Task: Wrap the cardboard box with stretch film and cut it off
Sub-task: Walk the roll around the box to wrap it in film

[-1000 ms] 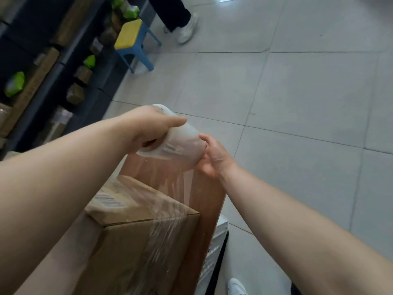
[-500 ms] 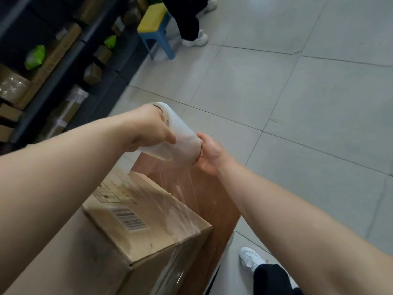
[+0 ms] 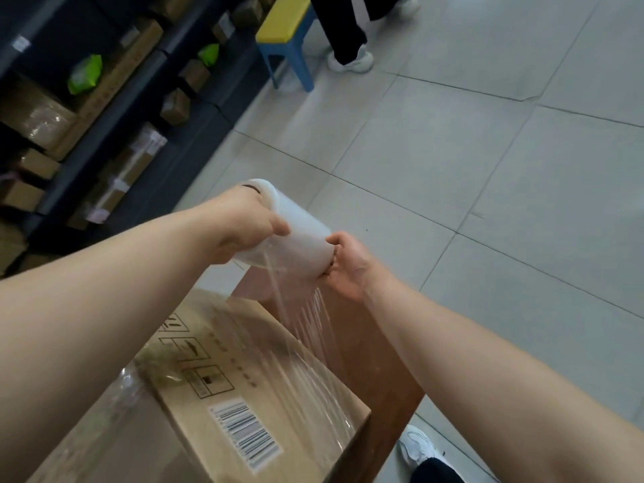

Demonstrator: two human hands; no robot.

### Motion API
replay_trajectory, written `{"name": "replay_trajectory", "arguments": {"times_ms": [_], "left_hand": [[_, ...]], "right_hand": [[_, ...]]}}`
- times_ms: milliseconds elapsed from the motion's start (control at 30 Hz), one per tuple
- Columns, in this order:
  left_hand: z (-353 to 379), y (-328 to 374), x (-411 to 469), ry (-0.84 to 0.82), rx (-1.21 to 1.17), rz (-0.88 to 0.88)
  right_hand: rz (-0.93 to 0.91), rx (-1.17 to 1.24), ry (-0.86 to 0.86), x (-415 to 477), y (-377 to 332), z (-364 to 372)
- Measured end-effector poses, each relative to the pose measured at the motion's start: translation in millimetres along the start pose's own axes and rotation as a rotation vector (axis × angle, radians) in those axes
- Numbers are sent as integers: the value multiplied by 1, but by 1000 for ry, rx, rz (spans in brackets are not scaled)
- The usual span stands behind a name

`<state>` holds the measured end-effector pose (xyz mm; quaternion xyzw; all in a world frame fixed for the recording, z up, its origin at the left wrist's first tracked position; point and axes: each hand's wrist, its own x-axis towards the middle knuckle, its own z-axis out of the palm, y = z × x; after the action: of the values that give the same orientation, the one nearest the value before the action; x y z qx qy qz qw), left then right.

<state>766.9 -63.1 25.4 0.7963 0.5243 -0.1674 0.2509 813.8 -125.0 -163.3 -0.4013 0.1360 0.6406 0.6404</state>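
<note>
We hold the roll [image 3: 296, 235] of stretch film above the far end of the surface [image 3: 380, 371]. Our left hand [image 3: 244, 224] has its fingers curled over one end and our right hand [image 3: 348, 266] is clamped on the other. A taut sheet of film [image 3: 303, 318] runs from the roll down onto the top of the cardboard box [image 3: 223, 388], which sits on the surface beneath our arms.

The film is bunched into narrow strands near the roll, so we judge that a hard pull could rope it further or tear it before it covers a side. The box lies close to the surface's edge, and a sideways tug might drag it off.

Our right fingertips are hidden at the roll's core. The box's near and left faces are cut off, and no cutting tool shows.
</note>
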Motion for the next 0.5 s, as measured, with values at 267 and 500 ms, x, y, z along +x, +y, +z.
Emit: {"name": "replay_trajectory", "arguments": {"times_ms": [267, 500], "left_hand": [[-18, -4, 13, 29, 84, -88], [-23, -5, 29, 182, -247, -278]], "right_hand": [[114, -57, -137, 24, -25, 19], [174, -154, -240, 34, -34, 32]]}}
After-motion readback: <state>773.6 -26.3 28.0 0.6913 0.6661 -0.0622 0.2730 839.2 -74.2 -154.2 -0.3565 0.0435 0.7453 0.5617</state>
